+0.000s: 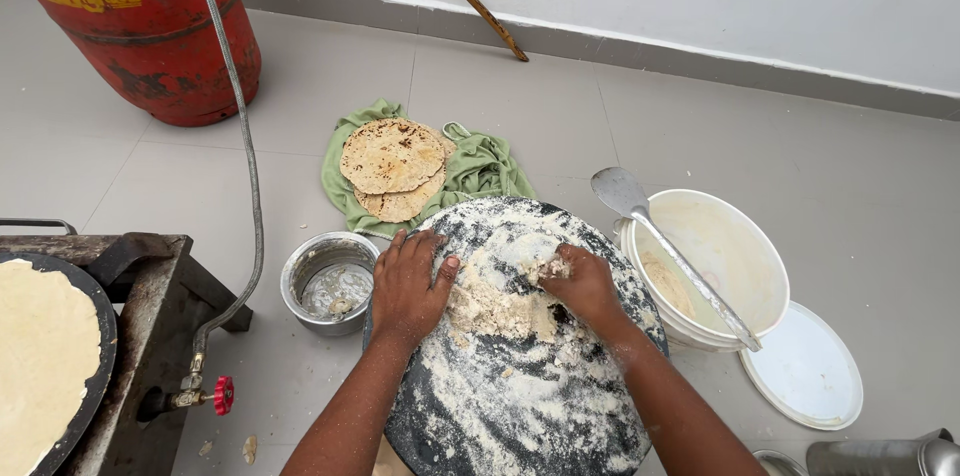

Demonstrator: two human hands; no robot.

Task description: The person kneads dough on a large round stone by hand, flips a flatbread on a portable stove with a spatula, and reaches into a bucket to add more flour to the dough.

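From the head camera, looking down at a grey tiled floor point(820, 176), a round dark rolling board point(450, 416) dusted with white flour fills the lower centre, and on it lies a crumbly mound of dough point(495, 308). The left hand point(410, 286) rests flat at the board's nine o'clock edge, fingers spread and released, its thumb just touching the mound. The right hand point(585, 286) sits at about two o'clock on the board, its fingers curled and clenched into a pinch of the dough, flour caked on the fingertips. At twelve o'clock from the board, a stack of cooked flatbreads point(393, 164) lies on a crumpled green cloth point(485, 168), just beyond the board's rim. At nine o'clock from the board, just beside the left hand, stands a small steel bowl point(325, 281) with a little liquid in it. At three o'clock stands a white plastic tub point(735, 256), with a steel spatula point(660, 241) laid across its rim and some flour inside; its round white lid point(808, 371) lies on the floor at the tub's five o'clock. At the far left a raw flatbread point(35, 356) lies on a black griddle point(95, 376) atop a rusty stove point(150, 286), from which a grey hose point(245, 136) runs up to a red gas cylinder point(150, 26) at eleven o'clock. A wooden stick point(470, 1) leans against the white wall at the top.
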